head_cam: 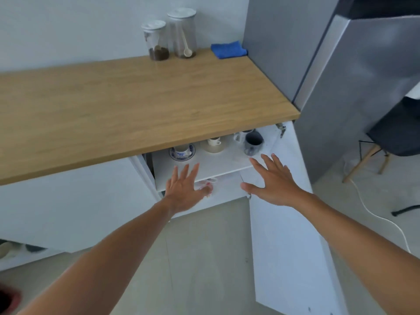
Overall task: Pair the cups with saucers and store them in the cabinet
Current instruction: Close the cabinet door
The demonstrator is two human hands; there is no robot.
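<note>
Under the wooden counter the white cabinet stands with its door (286,235) swung open to the right. On its shelf (204,164) a blue-patterned cup sits on a matching saucer (182,151). To its right a white cup rests on a beige saucer (213,144). Further right stand a white mug (238,136) and a dark cup (252,142). My left hand (184,187) hovers flat in front of the shelf edge, fingers spread, holding nothing. My right hand (271,180) is spread near the open door, also holding nothing.
On the wooden counter (136,105) stand two clear jars (170,39) and a blue cloth (228,50) at the back. A grey fridge (341,76) rises on the right. A dark chair (395,137) and a white cable (375,214) are on the floor beyond.
</note>
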